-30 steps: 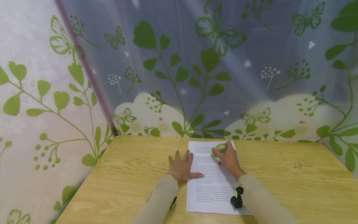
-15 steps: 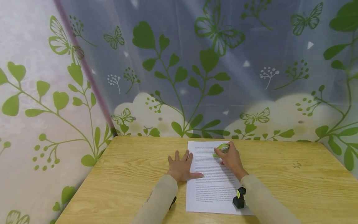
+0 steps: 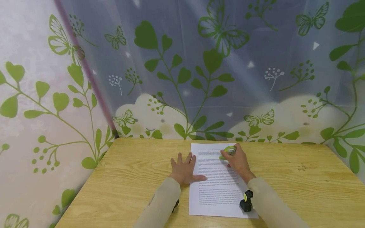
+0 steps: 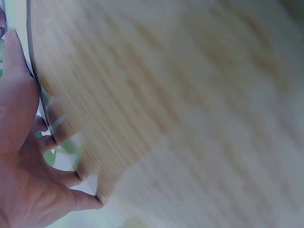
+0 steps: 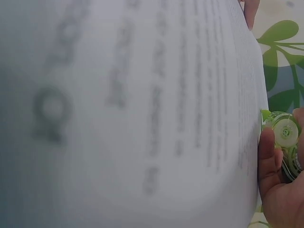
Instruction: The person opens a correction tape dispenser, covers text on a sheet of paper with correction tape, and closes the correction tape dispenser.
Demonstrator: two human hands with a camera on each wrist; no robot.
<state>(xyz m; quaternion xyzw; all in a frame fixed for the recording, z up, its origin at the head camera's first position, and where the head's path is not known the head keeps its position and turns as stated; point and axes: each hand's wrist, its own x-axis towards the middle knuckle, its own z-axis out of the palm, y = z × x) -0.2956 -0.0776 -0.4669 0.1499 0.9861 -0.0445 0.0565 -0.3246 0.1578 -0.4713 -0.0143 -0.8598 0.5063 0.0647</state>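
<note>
A sheet of printed paper (image 3: 216, 210) lies on the wooden table. My right hand (image 3: 240, 162) pinches a green, see-through correction tape dispenser (image 3: 231, 150) between thumb and fingers, with its tip at the upper text lines. In the right wrist view the dispenser's round reel (image 5: 286, 133) shows beside the thumb, its tip at the page. Flat and spread, my left hand (image 3: 183, 171) rests across the paper's left edge, thumb on the text and the other fingers mostly on the wood. The left wrist view shows the same hand (image 4: 28, 166) from the palm side. Whether tape lies on the text is too small to tell.
The wooden table (image 3: 128, 177) reaches back to a curtain (image 3: 182, 79) printed with leaves and butterflies. A black wrist camera (image 3: 246, 202) on the right sleeve hangs over the paper's lower right part. Bare wood extends on both sides of the sheet.
My right hand has slid steadily a little to the right with the correction tape dispenser, along the upper lines. The left hand stays in place on the paper's edge.
</note>
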